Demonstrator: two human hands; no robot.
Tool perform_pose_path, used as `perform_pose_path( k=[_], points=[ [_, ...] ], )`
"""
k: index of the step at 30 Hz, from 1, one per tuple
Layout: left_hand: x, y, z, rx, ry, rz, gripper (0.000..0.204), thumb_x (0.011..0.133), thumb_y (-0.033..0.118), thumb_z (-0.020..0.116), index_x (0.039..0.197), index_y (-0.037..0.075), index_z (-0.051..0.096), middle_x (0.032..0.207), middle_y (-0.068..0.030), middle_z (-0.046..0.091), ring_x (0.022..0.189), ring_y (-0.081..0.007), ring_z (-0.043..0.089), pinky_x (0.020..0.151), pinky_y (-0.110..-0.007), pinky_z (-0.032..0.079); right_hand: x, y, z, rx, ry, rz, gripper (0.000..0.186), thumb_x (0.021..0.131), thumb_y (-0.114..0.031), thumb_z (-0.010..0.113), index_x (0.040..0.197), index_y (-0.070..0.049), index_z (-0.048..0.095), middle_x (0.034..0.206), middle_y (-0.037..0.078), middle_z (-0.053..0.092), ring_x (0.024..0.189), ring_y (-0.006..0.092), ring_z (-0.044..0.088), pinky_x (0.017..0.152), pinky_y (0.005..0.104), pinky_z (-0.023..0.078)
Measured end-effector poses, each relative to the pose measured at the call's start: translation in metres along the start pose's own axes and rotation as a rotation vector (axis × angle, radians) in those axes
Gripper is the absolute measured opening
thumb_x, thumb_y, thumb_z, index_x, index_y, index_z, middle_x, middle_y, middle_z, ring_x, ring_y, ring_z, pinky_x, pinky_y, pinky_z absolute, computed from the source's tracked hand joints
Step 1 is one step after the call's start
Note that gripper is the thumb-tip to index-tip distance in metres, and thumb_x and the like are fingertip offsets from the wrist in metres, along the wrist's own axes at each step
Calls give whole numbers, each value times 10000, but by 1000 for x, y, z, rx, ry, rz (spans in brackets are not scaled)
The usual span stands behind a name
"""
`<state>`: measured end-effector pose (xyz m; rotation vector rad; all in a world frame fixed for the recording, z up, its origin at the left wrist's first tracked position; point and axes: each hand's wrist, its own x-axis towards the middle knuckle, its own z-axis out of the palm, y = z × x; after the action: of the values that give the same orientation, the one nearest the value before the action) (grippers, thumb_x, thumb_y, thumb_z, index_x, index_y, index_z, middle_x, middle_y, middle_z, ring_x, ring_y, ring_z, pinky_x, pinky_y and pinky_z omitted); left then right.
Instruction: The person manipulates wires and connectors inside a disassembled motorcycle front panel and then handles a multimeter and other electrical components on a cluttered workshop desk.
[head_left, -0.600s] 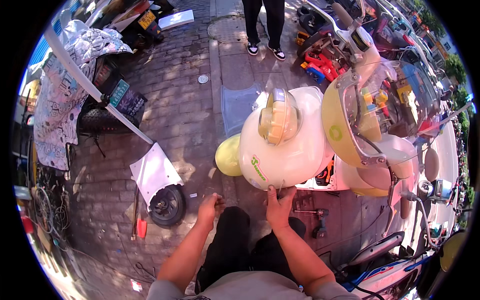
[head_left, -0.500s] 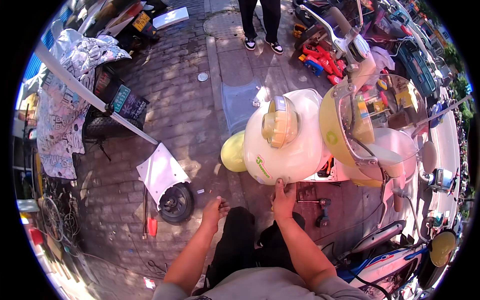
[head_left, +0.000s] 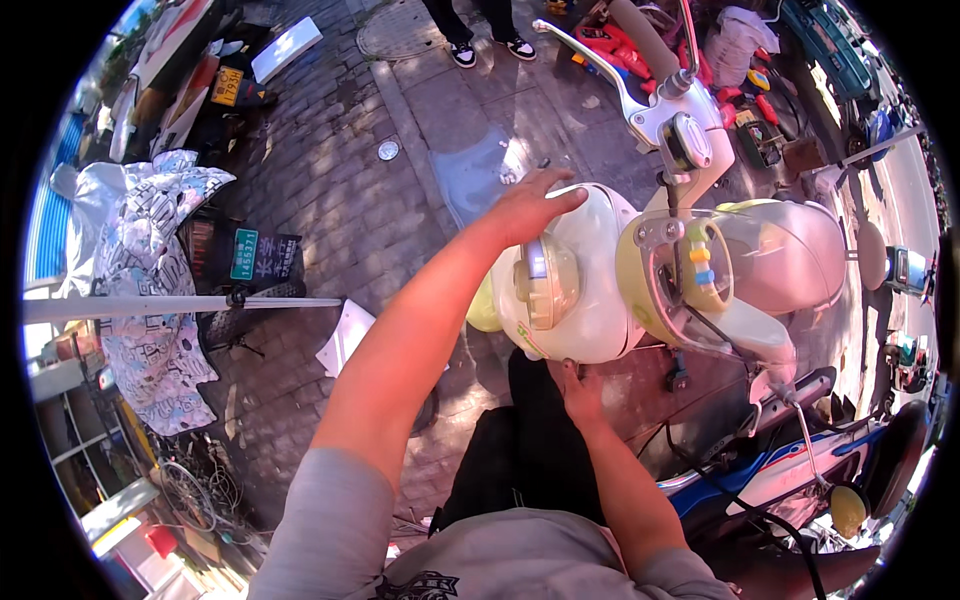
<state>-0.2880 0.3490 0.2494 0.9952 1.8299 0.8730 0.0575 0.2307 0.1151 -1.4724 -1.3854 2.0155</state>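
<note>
A rounded white scooter housing (head_left: 600,320) with a clear, cream-coloured lamp unit (head_left: 545,280) sits in front of me, beside the curved clear windscreen (head_left: 755,260). My left hand (head_left: 535,205) reaches over to the housing's far top edge, fingers stretched out and touching it or just above it. At the near lower edge is my right hand (head_left: 580,385), thumb raised against the rim, its other fingers mostly hidden. A pale yellow rounded part (head_left: 482,305) shows behind the housing.
A person's legs and shoes (head_left: 463,52) stand beyond. Around me are a white pole (head_left: 130,308), a white panel (head_left: 342,335), a covered scooter (head_left: 150,330), a translucent sheet (head_left: 460,180), red parts (head_left: 620,50), a drill (head_left: 678,372) and parked scooters (head_left: 760,460).
My left hand has swung up and forward from low left to the housing's top. My right hand stays at its lower edge. The view has shifted.
</note>
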Motion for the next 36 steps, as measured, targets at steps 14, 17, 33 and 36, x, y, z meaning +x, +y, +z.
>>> perform_pose_path(
  k=[14, 17, 33, 36],
  points=[
    [102, -14, 8, 317, -362, 65, 951, 873, 798, 670, 1451, 71, 467, 1422, -245, 537, 1310, -417, 586, 1079, -472, 477, -14, -28, 55, -190, -43, 177, 398, 1089, -236, 656, 1396, 4, 575, 1161, 44, 690, 953, 115, 641, 878, 304, 533],
    [107, -37, 6, 171, -338, 191, 851, 903, 739, 683, 1409, 75, 519, 1400, -239, 525, 1294, -403, 585, 1083, -451, 477, -10, -31, 91, -224, 112, 222, 306, 1092, -251, 654, 1302, -29, 628, 988, 19, 663, 785, 66, 599, 719, 276, 526],
    [59, -107, -79, 197, -373, 350, 505, 1000, 373, 711, 698, -13, 590, 591, -123, 500, 575, -181, 437, 566, -421, 394, -17, -19, 129, 14, 102, 173, 293, 1004, -69, 721, 1290, -61, 655, 1294, 74, 663, 1031, 159, 618, 915, 321, 506],
    [44, -119, -77, 124, -290, 272, 470, 963, 331, 717, 668, -8, 579, 611, -161, 532, 556, -284, 488, 572, -438, 416, -10, -37, 106, -172, 26, 221, 357, 969, -144, 774, 1309, -85, 683, 1239, 106, 690, 1021, 212, 655, 922, 367, 531]
  ],
)
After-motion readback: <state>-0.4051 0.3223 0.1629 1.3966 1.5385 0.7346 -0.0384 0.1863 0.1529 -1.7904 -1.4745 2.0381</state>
